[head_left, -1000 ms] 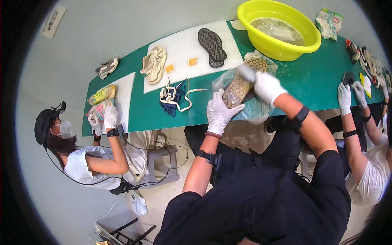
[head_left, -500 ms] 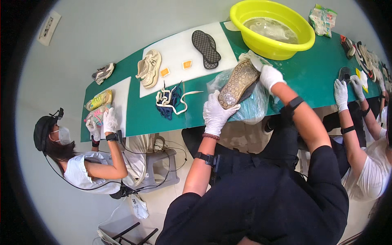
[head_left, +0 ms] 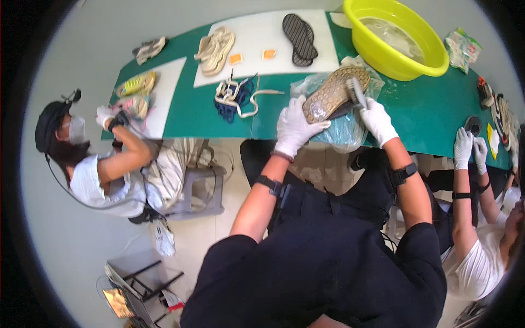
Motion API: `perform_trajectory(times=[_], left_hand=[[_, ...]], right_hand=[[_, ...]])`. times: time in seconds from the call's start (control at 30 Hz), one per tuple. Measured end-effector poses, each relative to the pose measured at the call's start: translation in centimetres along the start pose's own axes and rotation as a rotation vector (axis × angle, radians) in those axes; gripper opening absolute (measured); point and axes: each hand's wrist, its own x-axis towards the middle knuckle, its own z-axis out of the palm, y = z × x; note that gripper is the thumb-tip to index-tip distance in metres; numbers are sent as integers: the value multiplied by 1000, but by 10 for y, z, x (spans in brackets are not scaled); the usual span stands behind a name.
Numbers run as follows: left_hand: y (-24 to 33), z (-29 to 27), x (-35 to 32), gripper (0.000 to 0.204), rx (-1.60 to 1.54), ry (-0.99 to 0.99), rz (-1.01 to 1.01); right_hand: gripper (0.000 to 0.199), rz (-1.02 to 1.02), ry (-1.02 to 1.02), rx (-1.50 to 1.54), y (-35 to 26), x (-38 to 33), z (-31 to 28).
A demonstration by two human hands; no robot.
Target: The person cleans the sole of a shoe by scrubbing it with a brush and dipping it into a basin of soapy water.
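Both gloved hands reach forward, left hand [head_left: 294, 127] and right hand [head_left: 378, 121] curled in grip.

Your shoe [head_left: 332, 96] is turned sole-up, its tan, studded outsole facing you, tilted with one end raised toward the yellow basin side. It sits over a crumpled clear plastic bag [head_left: 339, 128] on the green desk [head_left: 421, 112]. Your brush [head_left: 356, 91], small with pale bristles, rests against the sole near its upper end.
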Motion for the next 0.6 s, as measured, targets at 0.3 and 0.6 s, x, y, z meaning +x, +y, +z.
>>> perform_trajectory(times=[0.3,0.6], left_hand=[[-4,6,0,97,37,56,5],[-3,12,-9,94,43,92,28]], right_hand=[[22,99,-83,935,69,-4,22],[10,71,-78,1057,76,-8,28]])
